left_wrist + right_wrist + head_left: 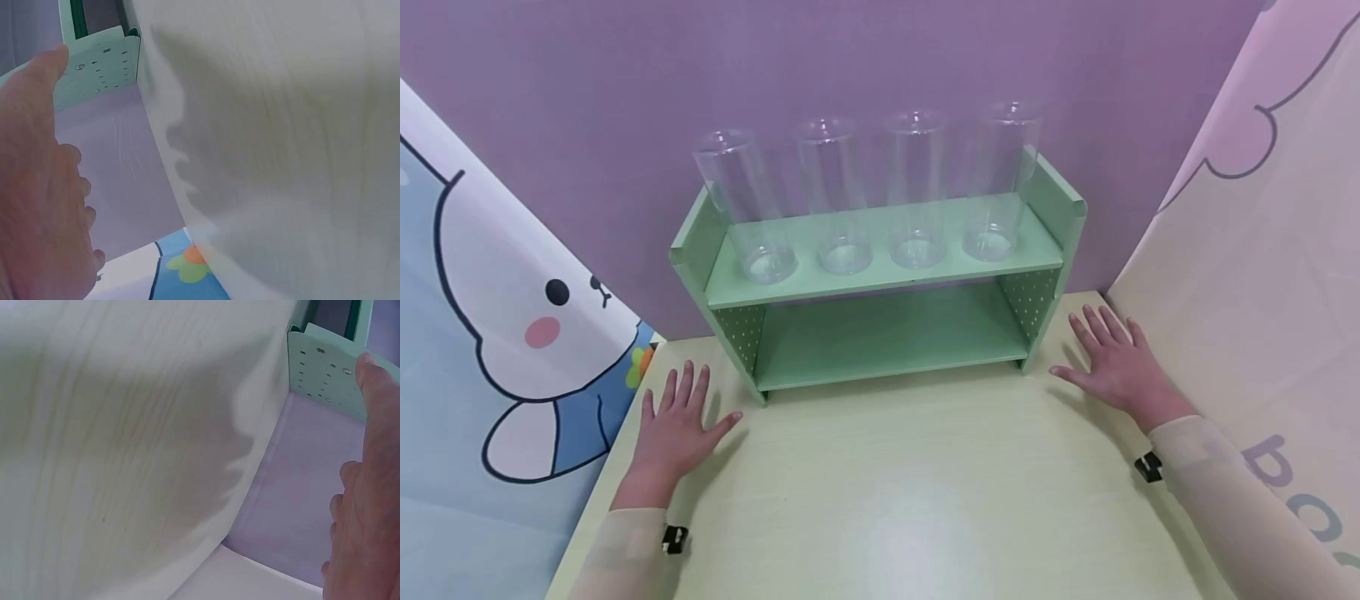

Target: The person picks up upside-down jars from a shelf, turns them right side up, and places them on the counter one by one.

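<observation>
A green two-tier shelf (887, 333) stands at the back of the pale wooden table (880, 483). On its upper board several tall clear cylinders (917, 192) stand upright in a row. My left hand (676, 433), fingers spread and palm down, hovers over the table to the left of the shelf and holds nothing. To the shelf's right my right hand (1116, 367) is spread the same way, also holding nothing. Both wrist views show a hand beside the shelf's perforated side panel (100, 69), with a shadow cast on the table.
Behind the shelf rises a purple backdrop (587, 108). A printed cloth with a cartoon animal (542, 275) borders the left side of the table, and a pale pink printed cloth (1262, 275) borders the right. The shelf's lower board (887, 333) bears nothing visible.
</observation>
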Demonstrator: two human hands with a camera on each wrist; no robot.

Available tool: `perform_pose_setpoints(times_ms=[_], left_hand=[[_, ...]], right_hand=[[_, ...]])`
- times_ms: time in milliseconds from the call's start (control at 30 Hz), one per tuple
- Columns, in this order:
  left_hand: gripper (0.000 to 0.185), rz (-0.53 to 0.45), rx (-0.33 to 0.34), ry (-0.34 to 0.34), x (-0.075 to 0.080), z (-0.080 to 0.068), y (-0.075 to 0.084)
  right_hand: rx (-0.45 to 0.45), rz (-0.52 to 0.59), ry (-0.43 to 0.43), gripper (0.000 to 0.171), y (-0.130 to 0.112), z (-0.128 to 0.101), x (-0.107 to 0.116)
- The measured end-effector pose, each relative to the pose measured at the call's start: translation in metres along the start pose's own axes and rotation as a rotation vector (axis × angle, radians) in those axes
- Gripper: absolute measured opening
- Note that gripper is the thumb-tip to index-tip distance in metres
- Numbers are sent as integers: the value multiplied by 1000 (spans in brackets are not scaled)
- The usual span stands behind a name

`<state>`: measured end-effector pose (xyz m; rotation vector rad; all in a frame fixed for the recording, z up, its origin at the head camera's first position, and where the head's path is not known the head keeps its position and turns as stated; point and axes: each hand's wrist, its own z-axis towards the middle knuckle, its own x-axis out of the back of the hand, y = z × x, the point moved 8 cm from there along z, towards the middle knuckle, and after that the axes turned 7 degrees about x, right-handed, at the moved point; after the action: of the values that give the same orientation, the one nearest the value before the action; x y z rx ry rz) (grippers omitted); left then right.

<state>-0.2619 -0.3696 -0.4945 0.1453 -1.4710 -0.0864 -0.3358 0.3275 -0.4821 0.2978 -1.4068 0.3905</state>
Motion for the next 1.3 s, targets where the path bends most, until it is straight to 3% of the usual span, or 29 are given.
perform_pose_setpoints(times_ms=[167, 300, 500, 633, 833, 1133, 1300], left_hand=[[107, -59, -7, 7, 1, 1, -1], [101, -177, -29, 47, 4, 2, 1], [92, -382, -49, 104, 5, 4, 0], [89, -535, -20, 89, 4, 4, -3], [83, -759, 13, 68, 3, 3, -2], [81, -888, 111, -15, -3, -2, -4], [78, -948, 106, -40, -3, -4, 0]], right_hand=[[-1, 49, 6, 105, 2, 2, -2], [-12, 132, 27, 105, 6, 2, -6], [-10, 339, 180, 101, 7, 3, -2], [-28, 517, 245, 95, 6, 3, 3], [-53, 688, 299, 87, 2, 5, 8], [-64, 819, 370, 78, -4, 7, 10], [-104, 904, 394, 73, -4, 7, 9]])
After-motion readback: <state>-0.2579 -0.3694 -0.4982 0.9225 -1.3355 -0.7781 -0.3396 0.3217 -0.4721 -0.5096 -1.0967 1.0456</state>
